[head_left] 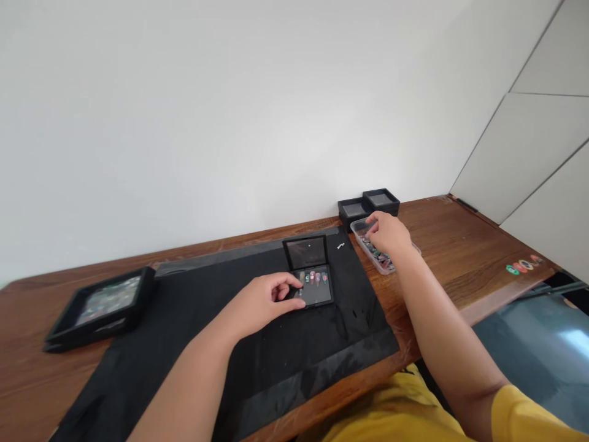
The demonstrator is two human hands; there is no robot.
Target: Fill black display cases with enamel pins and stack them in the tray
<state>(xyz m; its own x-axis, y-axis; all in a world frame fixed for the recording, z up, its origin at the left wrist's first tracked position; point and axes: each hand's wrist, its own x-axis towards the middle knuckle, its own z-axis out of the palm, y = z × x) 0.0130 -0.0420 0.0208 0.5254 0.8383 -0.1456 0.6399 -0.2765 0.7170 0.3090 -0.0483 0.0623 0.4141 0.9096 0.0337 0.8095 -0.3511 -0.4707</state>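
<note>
A small black display case (pixel 319 297) lies with its lid (pixel 307 251) tipped back on a black mat. A row of several decorated false nails (pixel 312 278) runs along the upper part of its inside. My left hand (pixel 271 296) grips the case's left side, thumb at the front edge and index finger by the leftmost nail. Over a clear plastic tub (pixel 384 267) of many loose false nails (pixel 376 252), my right hand (pixel 388 233) reaches in with fingers bent close together. Anything between those fingertips is too small or hidden to make out.
Black cases are stacked (pixel 353 209) behind the tub against the wall. At the left stands a black frame-like tray (pixel 103 304) with pale contents. The black mat (pixel 193 325) covers much of the wooden table (pixel 442 233). Round colourful stickers (pixel 522 266) sit near the right edge.
</note>
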